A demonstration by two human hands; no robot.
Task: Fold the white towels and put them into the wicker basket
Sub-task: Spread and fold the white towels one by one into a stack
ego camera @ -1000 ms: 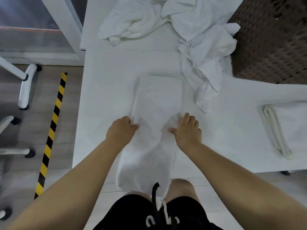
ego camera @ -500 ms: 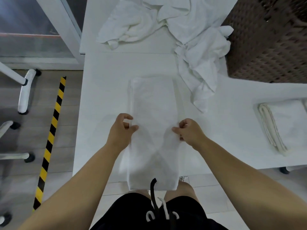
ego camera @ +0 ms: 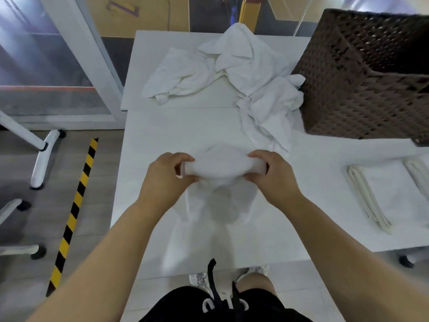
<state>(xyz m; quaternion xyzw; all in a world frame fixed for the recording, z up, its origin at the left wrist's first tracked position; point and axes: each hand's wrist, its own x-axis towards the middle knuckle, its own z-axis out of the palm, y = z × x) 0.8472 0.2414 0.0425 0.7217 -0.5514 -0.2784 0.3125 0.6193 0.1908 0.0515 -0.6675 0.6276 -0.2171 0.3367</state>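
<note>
Left hand (ego camera: 162, 180) and right hand (ego camera: 270, 176) side by side, fingers curled round the ends of a white towel (ego camera: 220, 182)

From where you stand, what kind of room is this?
Probably a workshop or test area, not a home: hazard-striped floor tape, white tables on castors, glass partitions and cardboard boxes behind.

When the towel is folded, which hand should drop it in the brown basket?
Probably the right hand: the wicker basket stands on that side. Both hands grip the towel now.
</note>
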